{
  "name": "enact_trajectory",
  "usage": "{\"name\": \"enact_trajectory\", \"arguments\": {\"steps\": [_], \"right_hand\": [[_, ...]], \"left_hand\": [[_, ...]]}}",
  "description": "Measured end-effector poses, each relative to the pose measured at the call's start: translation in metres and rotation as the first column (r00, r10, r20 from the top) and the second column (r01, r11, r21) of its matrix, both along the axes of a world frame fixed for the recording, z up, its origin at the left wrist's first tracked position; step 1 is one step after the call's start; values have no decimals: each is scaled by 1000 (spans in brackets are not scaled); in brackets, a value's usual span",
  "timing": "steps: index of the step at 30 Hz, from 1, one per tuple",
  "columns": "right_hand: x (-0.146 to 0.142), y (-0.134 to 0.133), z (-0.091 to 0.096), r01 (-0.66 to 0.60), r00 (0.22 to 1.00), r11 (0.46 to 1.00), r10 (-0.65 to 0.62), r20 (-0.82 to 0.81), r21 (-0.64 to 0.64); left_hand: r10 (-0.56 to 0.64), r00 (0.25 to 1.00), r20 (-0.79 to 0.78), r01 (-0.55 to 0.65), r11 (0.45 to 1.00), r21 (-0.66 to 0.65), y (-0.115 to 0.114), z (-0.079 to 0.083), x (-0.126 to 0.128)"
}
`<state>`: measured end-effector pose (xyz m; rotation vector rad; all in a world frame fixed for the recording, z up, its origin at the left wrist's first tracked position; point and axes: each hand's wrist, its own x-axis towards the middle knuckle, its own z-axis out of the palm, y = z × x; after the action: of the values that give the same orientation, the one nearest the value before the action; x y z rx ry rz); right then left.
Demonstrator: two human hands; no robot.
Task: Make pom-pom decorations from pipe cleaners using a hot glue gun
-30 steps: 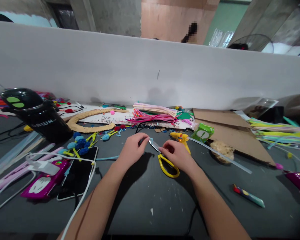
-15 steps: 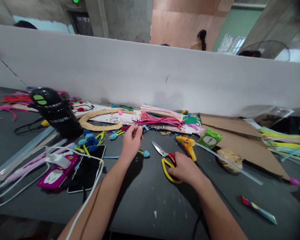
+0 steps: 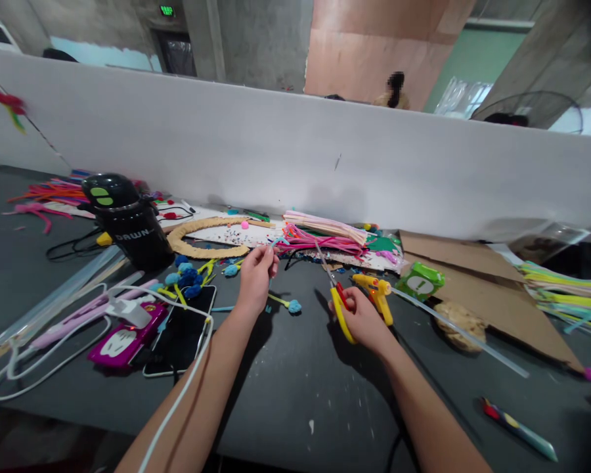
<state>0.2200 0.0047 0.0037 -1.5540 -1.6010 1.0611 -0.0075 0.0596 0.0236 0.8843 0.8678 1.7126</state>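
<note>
- Low, smooth white wall (image 3: 226,141) stands behind the yellow plastic glue gun (image 3: 374,289), which lies on a dark grey table (image 3: 295,401).
- Both hands are apart, and each one holds something.
- To the left of the glue gun, the left hand (image 3: 259,272) pinches a thin, light blue fuzzy stick (image 3: 280,242) in its fingertips.
- Just left of the glue gun, the right hand (image 3: 362,316) grips metal scissors with yellow and red handles (image 3: 337,305), and the blades point away from the person.
- Between the hands, also left of the glue gun, lies a fluffy blue ball on a yellow-green stem (image 3: 294,307).
- Pink fuzzy sticks (image 3: 325,240) lie in a heap behind the glue gun, to its left.
- Just right of it sits a shiny green packet (image 3: 422,281).
</note>
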Motion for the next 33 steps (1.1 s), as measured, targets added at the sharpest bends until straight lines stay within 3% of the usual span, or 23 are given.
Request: {"name": "enact_trajectory", "arguments": {"steps": [3, 9, 21, 33], "right_hand": [[-11, -9, 13, -29, 976, 999, 20, -216, -39], [-26, -21, 24, -99, 954, 991, 69, -291, -90], [-40, -21, 7, -154, 906, 974, 72, -416, -167], [-42, -18, 2, -164, 893, 969, 65, -446, -186]], "left_hand": [[35, 998, 44, -35, 999, 0, 0, 2, 0], [14, 990, 141, -4, 997, -75, -5, 8, 4], [-28, 992, 121, 42, 993, -111, -11, 8, 17], [-101, 995, 23, 103, 985, -142, -13, 5, 22]]}}
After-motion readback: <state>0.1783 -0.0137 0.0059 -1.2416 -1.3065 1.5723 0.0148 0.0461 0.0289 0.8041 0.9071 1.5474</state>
